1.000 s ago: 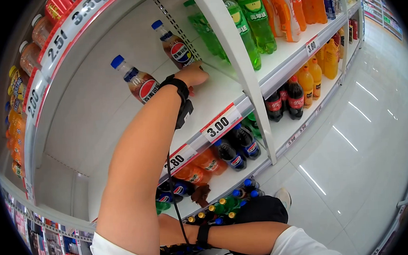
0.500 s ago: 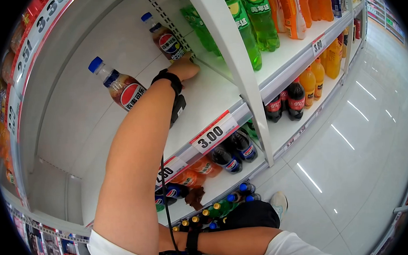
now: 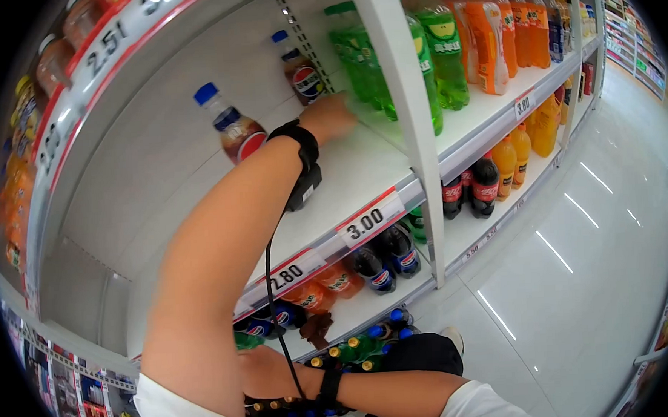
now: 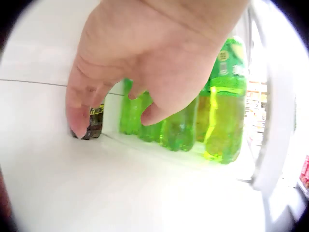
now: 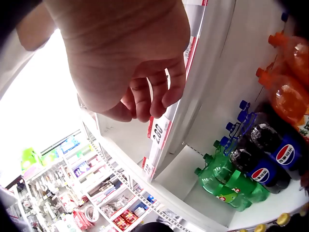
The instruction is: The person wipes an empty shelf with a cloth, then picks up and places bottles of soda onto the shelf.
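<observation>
Two cola bottles with blue caps stand on the middle shelf (image 3: pixel 362 165): a nearer bottle (image 3: pixel 231 127) and a rear bottle (image 3: pixel 302 76) by the divider. My left hand (image 3: pixel 329 118), blurred, reaches in just in front of the rear bottle. In the left wrist view its fingers point down with nothing between them, and the rear bottle's dark base (image 4: pixel 98 126) shows partly hidden behind a finger. Lower down, my right hand (image 3: pixel 271 372) is by the bottom shelf. The right wrist view shows that hand's fingers (image 5: pixel 157 94) loosely bent, holding nothing.
Green soda bottles (image 3: pixel 443 52) line the other side of the white upright (image 3: pixel 399 84). Orange sodas (image 3: pixel 485 42) stand further right. Price tags (image 3: pixel 370 218) run along the shelf edge. Below lie dark cola bottles (image 3: pixel 375 270); several capped bottles (image 3: pixel 356 349) stand on the floor.
My left hand has shifted right, away from the rear cola bottle's base. Both cola bottles remain on the shelf. The head view has swung, while my right hand stays low.
</observation>
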A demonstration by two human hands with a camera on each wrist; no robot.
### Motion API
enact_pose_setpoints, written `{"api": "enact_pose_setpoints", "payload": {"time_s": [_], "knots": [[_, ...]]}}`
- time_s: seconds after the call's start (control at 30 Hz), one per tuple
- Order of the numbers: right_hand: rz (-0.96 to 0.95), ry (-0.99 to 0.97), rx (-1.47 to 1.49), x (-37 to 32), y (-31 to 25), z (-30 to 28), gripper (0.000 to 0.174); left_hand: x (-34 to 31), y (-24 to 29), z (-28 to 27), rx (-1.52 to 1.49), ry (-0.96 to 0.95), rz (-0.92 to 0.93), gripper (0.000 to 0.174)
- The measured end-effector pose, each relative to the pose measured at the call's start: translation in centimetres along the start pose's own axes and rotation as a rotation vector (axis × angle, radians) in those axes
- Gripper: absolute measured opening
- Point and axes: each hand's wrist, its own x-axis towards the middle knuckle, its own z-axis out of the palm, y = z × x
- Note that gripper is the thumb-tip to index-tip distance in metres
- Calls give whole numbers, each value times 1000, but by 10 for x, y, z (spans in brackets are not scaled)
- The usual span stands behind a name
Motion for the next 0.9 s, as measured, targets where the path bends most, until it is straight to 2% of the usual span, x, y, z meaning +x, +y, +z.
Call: {"api": "enact_pose_setpoints", "payload": {"time_s": [0.03, 0.07, 0.1, 0.13, 0.2, 0.27, 0.33, 0.37, 0.4, 0.5, 0.63, 0.7, 0.9], "knots": [[-26, 44, -10, -2, -1, 4, 11, -10, 6, -3, 3, 9, -10, 66], [-46, 34, -12, 1, -5, 10, 11, -32, 9, -10, 63, 77, 157, 58], [47, 30, 45, -3, -2, 10, 11, -47, 20, -9, 116, 125, 334, 52], [131, 21, 102, -6, -1, 10, 12, -66, 25, -16, 121, 130, 330, 52], [80, 73, 47, -15, 1, -1, 13, -114, 42, -30, 324, -78, 233, 43], [193, -23, 18, -15, -4, 4, 12, -150, 18, -26, 359, -41, 246, 42], [178, -42, 21, -16, -6, 1, 10, -161, 0, -23, 400, -11, 273, 40], [180, -42, 11, -15, -6, 6, 11, -171, -9, -29, 455, -80, 177, 41], [196, -35, 2, -19, -2, 5, 11, -171, -14, -27, 504, -160, 90, 43], [190, -27, 17, -19, -4, 9, 11, -176, -32, -27, 470, -72, 89, 48], [200, -77, 26, -19, -2, 17, 11, -173, -44, -22, 409, -77, 68, 54], [203, -98, 13, -17, -2, 21, 11, -167, -54, -17, 304, -32, 66, 58], [199, -120, 70, -7, -9, 13, 12, -128, -78, -10, 101, -80, -14, 63]]}}
